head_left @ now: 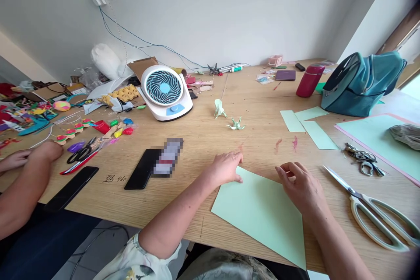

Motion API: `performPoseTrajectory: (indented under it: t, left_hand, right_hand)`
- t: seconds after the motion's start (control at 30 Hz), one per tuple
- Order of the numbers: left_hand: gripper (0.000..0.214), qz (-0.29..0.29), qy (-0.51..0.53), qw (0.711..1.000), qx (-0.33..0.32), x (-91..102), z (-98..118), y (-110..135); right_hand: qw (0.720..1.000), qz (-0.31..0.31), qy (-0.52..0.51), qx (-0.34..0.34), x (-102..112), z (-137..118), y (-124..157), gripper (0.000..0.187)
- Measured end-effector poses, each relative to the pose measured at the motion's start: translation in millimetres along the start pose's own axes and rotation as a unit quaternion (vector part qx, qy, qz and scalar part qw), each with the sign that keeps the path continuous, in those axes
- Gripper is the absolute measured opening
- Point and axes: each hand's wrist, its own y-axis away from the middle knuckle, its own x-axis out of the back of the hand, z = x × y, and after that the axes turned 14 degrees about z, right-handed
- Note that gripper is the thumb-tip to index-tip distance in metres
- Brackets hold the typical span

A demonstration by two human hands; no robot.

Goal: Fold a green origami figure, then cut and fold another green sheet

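Observation:
A pale green sheet of paper (262,210) lies at the table's front edge. My left hand (228,168) rests at its far left corner, thumb on the paper and fingers spread past the edge. Over the far right corner is my right hand (300,186), its fingers loosely curled and a gap showing between thumb and forefinger. That corner is hidden under the hand. Large scissors (370,214) with pale handles lie to the right, blades parted. Beyond the sheet stand two folded green paper figures, one upright (219,108) and one low and spiky (236,124).
Green paper strips (320,134), keys (364,157), a red flask (310,81) and a teal bag (364,83) occupy the right. Leftward are phones (141,170), a white fan (166,92), black-handled scissors (82,152) and craft clutter. Another person's arm (29,179) rests at far left.

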Motion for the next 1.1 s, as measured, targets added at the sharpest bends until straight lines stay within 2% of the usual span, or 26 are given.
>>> performPoseTrajectory:
  t: [0.13,0.27,0.37,0.47,0.63,0.8,0.97,1.1]
  left_hand:
    - [0.025,-0.009,0.053,0.999,0.003,1.0,-3.2,-9.4]
    - [0.014,-0.01,0.171,0.985,-0.015,5.2,-23.8,-20.8]
    - [0.019,0.032,0.279,0.96,-0.003,2.5,-43.1,-27.8]
    - [0.031,0.086,0.389,0.916,0.042,-6.8,-55.5,-31.0]
    - [0.043,0.133,0.538,0.825,0.114,-21.5,-53.1,-30.7]
    - [0.049,0.17,0.626,0.746,0.155,-26.8,-43.3,-31.6]
    - [0.051,0.155,0.676,0.698,0.176,-32.6,-35.2,-29.6]
    - [0.044,0.105,0.719,0.663,0.182,-38.4,-26.9,-25.1]
  right_hand:
    - [1.0,0.016,-0.007,-0.002,1.3,0.8,-1.5,0.037]
    - [0.995,0.089,-0.052,-0.001,2.3,2.3,-5.0,0.032]
    - [0.983,0.157,-0.09,-0.004,1.1,5.6,-8.0,0.036]
    - [0.97,0.189,-0.146,-0.049,-0.6,7.3,-10.2,0.054]
    - [0.93,0.132,-0.287,-0.187,0.1,1.2,-11.6,0.09]
    - [0.906,0.119,-0.324,-0.243,2.1,-0.8,-12.3,0.107]
    - [0.865,0.034,-0.412,-0.284,-1.7,3.0,-11.1,0.101]
    - [0.838,-0.052,-0.478,-0.259,0.0,-0.2,-10.4,0.074]
